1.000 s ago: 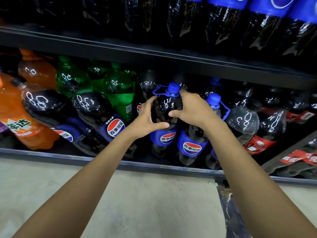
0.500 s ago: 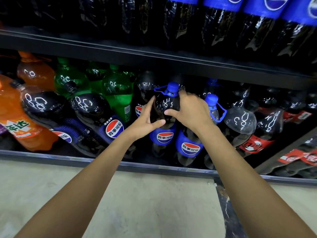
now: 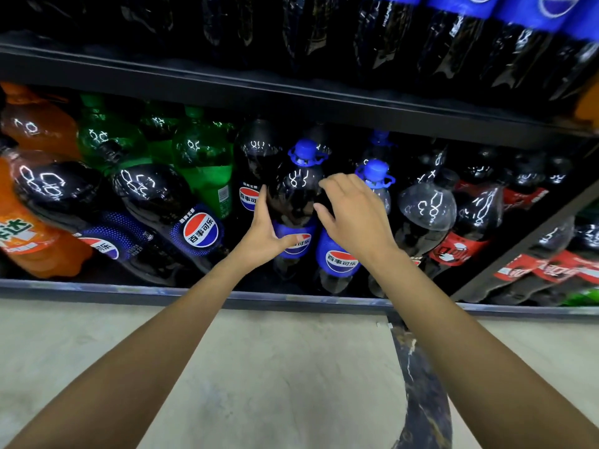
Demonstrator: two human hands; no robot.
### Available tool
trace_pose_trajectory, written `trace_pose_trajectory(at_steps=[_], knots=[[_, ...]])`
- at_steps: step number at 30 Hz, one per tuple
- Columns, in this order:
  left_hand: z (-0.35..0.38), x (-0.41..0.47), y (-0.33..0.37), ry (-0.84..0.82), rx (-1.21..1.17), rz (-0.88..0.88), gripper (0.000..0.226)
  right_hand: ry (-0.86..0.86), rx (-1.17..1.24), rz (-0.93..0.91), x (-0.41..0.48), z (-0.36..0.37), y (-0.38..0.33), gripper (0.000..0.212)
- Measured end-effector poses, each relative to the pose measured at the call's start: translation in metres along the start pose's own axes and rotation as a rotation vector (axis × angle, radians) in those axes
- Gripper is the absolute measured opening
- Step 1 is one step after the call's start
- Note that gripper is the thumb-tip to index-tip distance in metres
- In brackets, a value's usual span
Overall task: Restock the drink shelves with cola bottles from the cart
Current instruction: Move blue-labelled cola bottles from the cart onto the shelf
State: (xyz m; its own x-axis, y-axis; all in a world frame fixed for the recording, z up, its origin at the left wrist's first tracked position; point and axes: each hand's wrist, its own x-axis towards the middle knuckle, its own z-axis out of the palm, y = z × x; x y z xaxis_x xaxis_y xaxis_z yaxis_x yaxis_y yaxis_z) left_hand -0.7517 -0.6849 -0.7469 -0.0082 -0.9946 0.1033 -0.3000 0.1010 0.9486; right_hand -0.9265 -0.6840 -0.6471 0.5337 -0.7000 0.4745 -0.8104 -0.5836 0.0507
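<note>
A dark cola bottle [image 3: 296, 189] with a blue cap and blue label stands on the bottom shelf [image 3: 129, 288] among other bottles. My left hand [image 3: 264, 234] cups its left side, fingers running up the bottle and thumb lying across the label. My right hand [image 3: 353, 218] hovers at the bottle's right shoulder with its fingers loosely spread and gripping nothing. Behind that hand stands a second blue-capped cola bottle [image 3: 376, 171], partly hidden. The cart is out of view.
Two blue-label cola bottles [image 3: 155, 196] lean over on the left, with green bottles [image 3: 201, 150] and orange bottles [image 3: 35, 131] behind them. Red-label cola bottles [image 3: 460, 251] fill the right. An upper shelf [image 3: 291, 89] of cola hangs overhead. Pale floor [image 3: 259, 367] lies below.
My right hand has let go of the bottle's neck and opened beside it. My left hand has slid down from the shoulder to the label. The bottle stays on the shelf.
</note>
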Motion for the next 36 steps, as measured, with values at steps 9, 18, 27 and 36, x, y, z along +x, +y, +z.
trace_pose_trajectory(at_steps=[9, 18, 27, 36], knots=[[0.029, -0.016, -0.042, 0.113, 0.067, -0.095, 0.12, 0.042, -0.196, -0.134, -0.083, 0.034, 0.014, 0.015], [0.046, -0.012, -0.068, 0.223, -0.013, -0.181, 0.12, -0.275, 0.344, 0.928, -0.108, 0.096, 0.007, 0.055], [0.057, 0.0, -0.087, 0.295, 0.052, -0.07, 0.106, -0.161, 0.417, 1.003, -0.109, 0.13, 0.007, 0.083], [0.044, -0.013, -0.082, 0.24, 0.074, -0.083, 0.102, -0.157, 0.405, 1.0, -0.096, 0.129, 0.007, 0.072]])
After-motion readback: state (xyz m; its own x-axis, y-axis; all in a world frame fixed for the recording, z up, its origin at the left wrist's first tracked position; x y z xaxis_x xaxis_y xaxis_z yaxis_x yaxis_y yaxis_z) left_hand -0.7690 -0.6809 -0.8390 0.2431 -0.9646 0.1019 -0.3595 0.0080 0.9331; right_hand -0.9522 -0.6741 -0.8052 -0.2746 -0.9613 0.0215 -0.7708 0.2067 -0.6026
